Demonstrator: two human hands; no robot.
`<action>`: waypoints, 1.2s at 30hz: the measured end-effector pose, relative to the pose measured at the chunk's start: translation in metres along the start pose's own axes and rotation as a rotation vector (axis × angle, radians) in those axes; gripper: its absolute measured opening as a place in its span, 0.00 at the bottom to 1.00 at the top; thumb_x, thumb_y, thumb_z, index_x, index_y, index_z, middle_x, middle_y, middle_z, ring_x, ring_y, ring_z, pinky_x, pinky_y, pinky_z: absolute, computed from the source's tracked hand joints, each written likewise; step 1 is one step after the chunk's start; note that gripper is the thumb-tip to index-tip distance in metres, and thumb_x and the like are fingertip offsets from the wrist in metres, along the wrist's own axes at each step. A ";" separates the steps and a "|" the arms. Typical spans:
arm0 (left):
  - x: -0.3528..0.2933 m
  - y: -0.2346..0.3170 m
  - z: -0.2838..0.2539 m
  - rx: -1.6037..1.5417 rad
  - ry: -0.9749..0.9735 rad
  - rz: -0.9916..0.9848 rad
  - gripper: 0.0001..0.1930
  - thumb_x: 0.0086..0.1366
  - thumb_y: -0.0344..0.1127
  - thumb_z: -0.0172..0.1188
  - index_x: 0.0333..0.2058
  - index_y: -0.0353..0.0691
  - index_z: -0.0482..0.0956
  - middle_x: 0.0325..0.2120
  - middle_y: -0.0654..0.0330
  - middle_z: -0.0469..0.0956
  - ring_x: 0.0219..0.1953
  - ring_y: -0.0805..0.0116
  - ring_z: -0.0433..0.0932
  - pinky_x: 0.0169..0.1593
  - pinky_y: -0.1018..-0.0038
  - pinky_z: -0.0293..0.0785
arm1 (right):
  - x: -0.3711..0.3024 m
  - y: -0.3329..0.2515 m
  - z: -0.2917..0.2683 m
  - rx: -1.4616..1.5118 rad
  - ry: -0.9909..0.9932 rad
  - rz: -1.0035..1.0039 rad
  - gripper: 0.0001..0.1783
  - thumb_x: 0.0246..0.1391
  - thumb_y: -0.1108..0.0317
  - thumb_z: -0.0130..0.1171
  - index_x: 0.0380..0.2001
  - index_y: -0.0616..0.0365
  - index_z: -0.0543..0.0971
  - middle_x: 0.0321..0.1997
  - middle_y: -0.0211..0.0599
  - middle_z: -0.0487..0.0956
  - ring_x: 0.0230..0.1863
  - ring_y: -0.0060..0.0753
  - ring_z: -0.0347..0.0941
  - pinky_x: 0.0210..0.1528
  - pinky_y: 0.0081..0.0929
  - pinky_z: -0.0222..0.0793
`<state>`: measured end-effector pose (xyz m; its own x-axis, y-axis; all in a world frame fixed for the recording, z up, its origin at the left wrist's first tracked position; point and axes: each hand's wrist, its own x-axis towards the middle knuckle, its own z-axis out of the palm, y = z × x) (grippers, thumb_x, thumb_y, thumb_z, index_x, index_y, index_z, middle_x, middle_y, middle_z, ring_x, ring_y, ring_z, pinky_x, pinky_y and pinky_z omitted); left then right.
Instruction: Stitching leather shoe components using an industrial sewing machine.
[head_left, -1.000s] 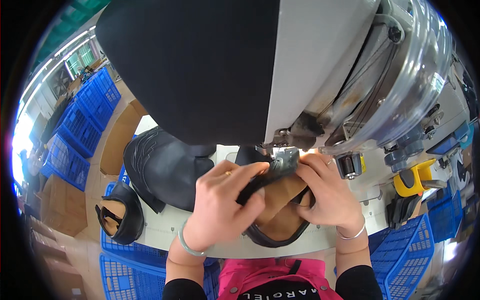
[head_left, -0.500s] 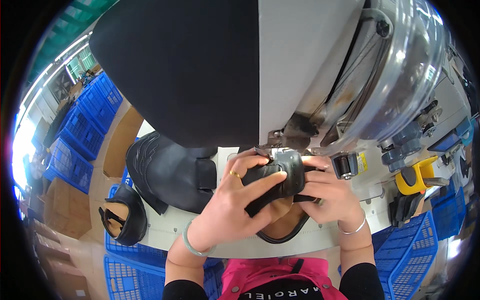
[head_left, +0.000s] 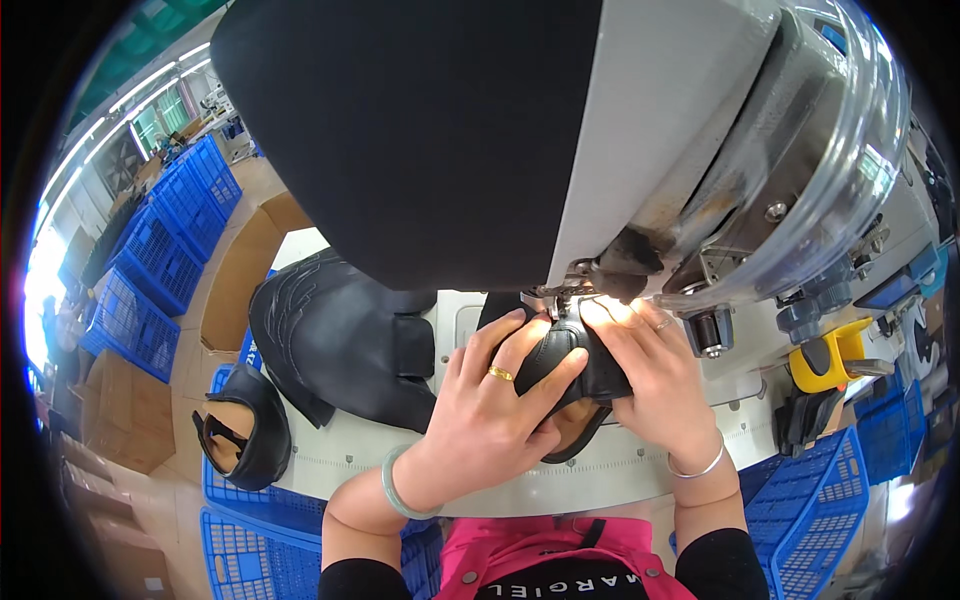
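A black leather boot upper (head_left: 603, 372) with a tan lining lies under the lit needle area of a sewing machine (head_left: 575, 250). My left hand (head_left: 490, 405) grips its left side, with fingertips close to the metal presser foot (head_left: 543, 301) and the thumb pressed on the leather. On the other side my right hand (head_left: 658, 375) holds the upper, its fingers reaching forward over the leather beside the foot. Where the needle meets the leather is partly hidden by glare and fingers.
More black leather uppers (head_left: 350, 335) lie on the white table (head_left: 540, 490) at left; another curved piece (head_left: 265, 425) sits at its edge. Blue crates (head_left: 240, 560) stand below and left. A yellow holder (head_left: 832, 355) is at right. The machine head hangs above my hands.
The upper has turned and moved forward under the presser foot. My right hand has shifted from its side to on top, fingers near the foot. Light now shines at the needle.
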<state>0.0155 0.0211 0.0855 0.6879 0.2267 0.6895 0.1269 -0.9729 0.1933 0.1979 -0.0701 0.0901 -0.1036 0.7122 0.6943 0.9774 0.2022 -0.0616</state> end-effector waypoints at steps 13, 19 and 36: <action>0.007 -0.012 0.004 0.006 0.041 0.021 0.27 0.38 0.29 0.64 0.44 0.47 0.82 0.47 0.51 0.72 0.53 0.47 0.72 0.44 0.61 0.73 | -0.002 0.010 0.009 -0.006 -0.025 0.067 0.36 0.23 0.78 0.60 0.48 0.53 0.75 0.43 0.44 0.76 0.39 0.54 0.72 0.40 0.42 0.71; 0.006 -0.013 0.002 -0.010 0.025 0.026 0.26 0.39 0.29 0.64 0.44 0.46 0.82 0.47 0.51 0.72 0.53 0.48 0.72 0.43 0.62 0.72 | -0.005 0.012 0.009 -0.030 -0.012 0.036 0.36 0.23 0.79 0.60 0.47 0.54 0.76 0.42 0.43 0.76 0.40 0.52 0.72 0.40 0.42 0.71; 0.002 -0.009 0.006 -0.023 0.040 -0.008 0.25 0.40 0.29 0.60 0.43 0.43 0.82 0.49 0.48 0.71 0.53 0.45 0.71 0.47 0.57 0.73 | -0.051 0.038 0.027 1.242 0.229 0.742 0.38 0.53 0.56 0.58 0.64 0.60 0.63 0.60 0.41 0.71 0.60 0.35 0.68 0.62 0.39 0.62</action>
<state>0.0195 0.0304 0.0808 0.6574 0.2363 0.7155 0.1150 -0.9699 0.2147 0.2350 -0.0808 0.0326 0.4885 0.8129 0.3172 -0.0037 0.3654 -0.9308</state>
